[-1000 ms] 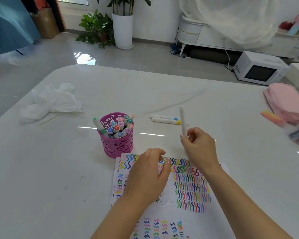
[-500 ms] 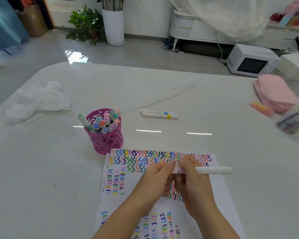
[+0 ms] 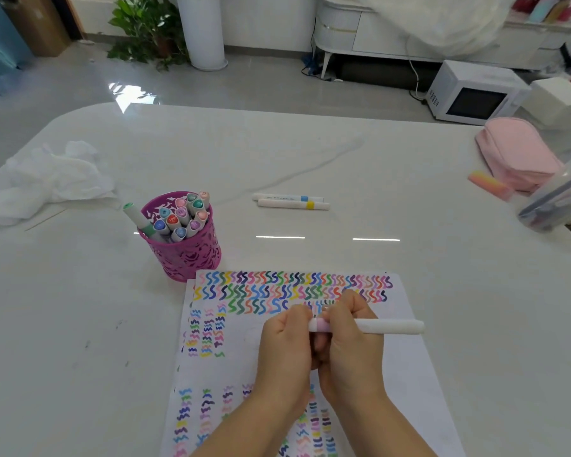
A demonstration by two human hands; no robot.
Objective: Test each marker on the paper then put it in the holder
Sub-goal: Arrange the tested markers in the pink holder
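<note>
Gripping a white marker (image 3: 389, 326) level above the paper (image 3: 416, 384), the right hand (image 3: 350, 351) has its fingers curled round the barrel, whose free end points to the right. The left hand (image 3: 284, 347) meets it at the other end, fingers curled on the pink cap (image 3: 318, 324) (whether that cap is seated or loosened I cannot tell). Both hands sit over the sheet, which carries rows of coloured squiggles. Just beyond its far left corner the pink holder (image 3: 185, 258) stands on the worktop (image 3: 80, 324), packed with capped markers (image 3: 182, 214); 1 green-capped marker (image 3: 136, 217) leans out to the left. Farther back, 2 loose markers (image 3: 290, 201) lie side by side, well apart from the hands.
</note>
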